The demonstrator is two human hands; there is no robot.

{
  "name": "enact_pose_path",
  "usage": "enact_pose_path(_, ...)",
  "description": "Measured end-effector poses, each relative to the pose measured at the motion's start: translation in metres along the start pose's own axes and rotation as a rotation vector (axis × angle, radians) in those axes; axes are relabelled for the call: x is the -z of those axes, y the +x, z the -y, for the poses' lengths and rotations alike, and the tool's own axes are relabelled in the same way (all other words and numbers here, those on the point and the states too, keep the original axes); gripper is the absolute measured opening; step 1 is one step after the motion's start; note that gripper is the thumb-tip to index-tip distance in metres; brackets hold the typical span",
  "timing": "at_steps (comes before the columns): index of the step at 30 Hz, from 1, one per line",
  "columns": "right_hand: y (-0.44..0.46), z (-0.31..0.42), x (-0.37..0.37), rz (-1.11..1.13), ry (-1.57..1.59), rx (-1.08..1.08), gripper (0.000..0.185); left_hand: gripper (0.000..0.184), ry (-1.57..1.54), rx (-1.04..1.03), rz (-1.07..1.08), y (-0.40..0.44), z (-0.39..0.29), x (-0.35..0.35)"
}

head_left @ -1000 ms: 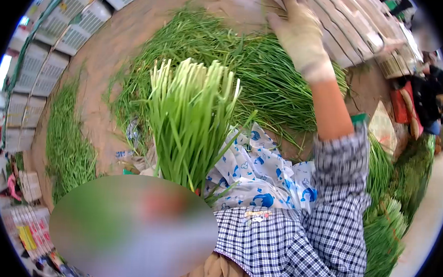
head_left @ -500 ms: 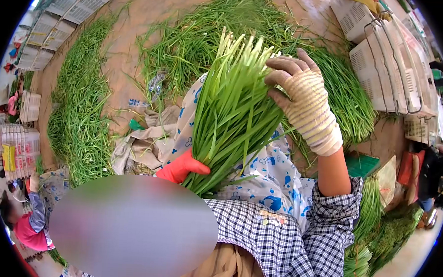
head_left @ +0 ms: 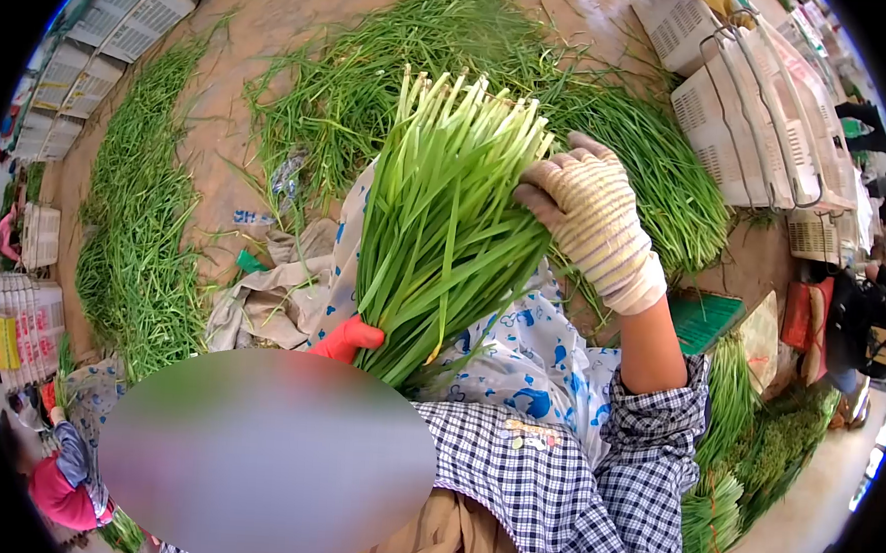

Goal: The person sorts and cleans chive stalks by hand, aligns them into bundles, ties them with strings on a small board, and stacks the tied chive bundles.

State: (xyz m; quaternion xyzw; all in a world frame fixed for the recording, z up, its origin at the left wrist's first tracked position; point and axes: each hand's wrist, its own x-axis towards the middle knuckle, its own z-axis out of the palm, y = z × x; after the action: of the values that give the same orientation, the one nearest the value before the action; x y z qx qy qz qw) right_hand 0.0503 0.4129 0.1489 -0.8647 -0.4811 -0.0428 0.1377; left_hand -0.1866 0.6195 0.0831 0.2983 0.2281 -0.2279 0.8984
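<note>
My left hand, in a red glove, is closed round the lower part of a bunch of long green stalks. The bunch stands upright over my lap with its pale ends at the top. My right hand, in a striped cream glove with grey fingertips, lies against the right side of the bunch near the pale ends. Its fingers are bent and pressed together; what they hold, if anything, is hidden. Under the bunch lies a white apron with blue prints.
Loose green stalks lie on the floor at left, with a larger heap ahead. White crates stand at right. A green board is beside my right arm. A co-worker in pink is at lower left.
My right hand came down from far ahead to the bunch, and its fingers have since drawn in at its side. My red-gloved left hand and the bunch have shifted slightly left.
</note>
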Motion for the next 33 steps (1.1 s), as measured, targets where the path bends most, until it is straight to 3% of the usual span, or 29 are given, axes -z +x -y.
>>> enact_pose_path(1, 0.001, 0.0, -0.001, 0.013, 0.053, -0.01, 0.018, 0.08, 0.013, 0.017, 0.002, -0.003, 0.003, 0.003)
enact_pose_path(2, 0.006, 0.002, 0.009, 0.121, 0.075, -0.025, 0.034, 0.083, 0.025, 0.033, 0.004, -0.004, 0.005, 0.006)
enact_pose_path(3, 0.007, 0.004, 0.008, 0.122, 0.073, -0.022, 0.034, 0.083, 0.023, 0.031, 0.004, -0.005, 0.005, 0.01)
enact_pose_path(5, 0.005, 0.009, 0.006, -0.021, 0.287, -0.083, 0.057, 0.081, 0.164, 0.109, 0.018, -0.005, 0.005, 0.019)
enact_pose_path(6, 0.005, 0.012, 0.013, 0.038, 0.276, -0.108, 0.07, 0.081, 0.165, 0.104, 0.018, -0.006, 0.01, 0.023)
enact_pose_path(7, 0.006, 0.014, 0.014, 0.038, 0.275, -0.105, 0.07, 0.077, -0.054, 0.118, 0.021, -0.008, 0.017, 0.028)
enact_pose_path(8, 0.007, 0.015, 0.014, 0.007, 0.304, -0.12, 0.065, 0.074, -0.273, 0.131, 0.023, -0.008, 0.02, 0.032)
enact_pose_path(10, 0.009, 0.018, 0.016, -0.022, 0.333, -0.134, 0.06, 0.073, -0.329, 0.139, 0.066, -0.005, 0.024, 0.041)
enact_pose_path(12, 0.013, 0.021, 0.015, 0.099, 0.592, -0.357, 0.042, 0.072, -0.388, 0.144, 0.108, -0.002, 0.024, 0.039)
enact_pose_path(14, 0.018, 0.028, 0.008, 0.08, 0.608, -0.405, 0.033, 0.075, -0.111, 0.172, -0.084, 0.0, 0.023, 0.034)
enact_pose_path(16, 0.019, 0.03, -0.007, 0.041, 0.657, -0.502, 0.03, 0.076, -0.072, 0.122, -0.023, -0.002, 0.02, 0.023)
enact_pose_path(19, 0.019, 0.024, -0.021, -0.049, 0.714, -0.475, 0.024, 0.078, -0.059, 0.095, 0.029, -0.005, 0.018, 0.017)
enact_pose_path(21, 0.024, 0.014, -0.01, -0.14, 0.267, -0.268, 0.015, 0.079, -0.085, 0.114, 0.017, -0.006, 0.02, 0.018)
enact_pose_path(23, 0.032, -0.003, 0.002, -0.338, 0.038, -0.203, 0.007, 0.08, -0.088, 0.075, 0.067, -0.004, 0.021, 0.02)
enact_pose_path(25, 0.054, -0.043, 0.015, -0.576, 0.142, -0.326, 0.012, 0.082, -0.08, 0.067, 0.067, 0.0, 0.03, 0.039)
enact_pose_path(27, 0.079, -0.076, 0.063, -0.595, 0.51, -0.434, 0.016, 0.084, -0.064, 0.064, 0.069, 0.001, 0.037, 0.051)
enact_pose_path(28, 0.095, -0.095, 0.083, -0.653, 0.778, -0.493, 0.029, 0.085, -0.079, 0.082, 0.043, 0.0, 0.039, 0.053)
enact_pose_path(29, 0.111, -0.103, 0.093, -0.736, 1.227, -0.54, 0.061, 0.086, -0.095, 0.096, 0.017, 0.001, 0.035, 0.049)
enact_pose_path(30, 0.112, -0.106, 0.091, -0.738, 1.225, -0.532, 0.061, 0.086, -0.094, 0.089, 0.022, 0.001, 0.03, 0.043)
enact_pose_path(32, 0.108, -0.107, 0.072, -0.563, -0.336, 0.194, 0.02, 0.085, 0.059, 0.079, -0.138, -0.001, 0.024, 0.026)
enact_pose_path(33, 0.102, -0.076, 0.066, -0.25, -0.292, 0.151, 0.017, 0.085, 0.049, 0.071, -0.134, 0.002, 0.023, 0.026)
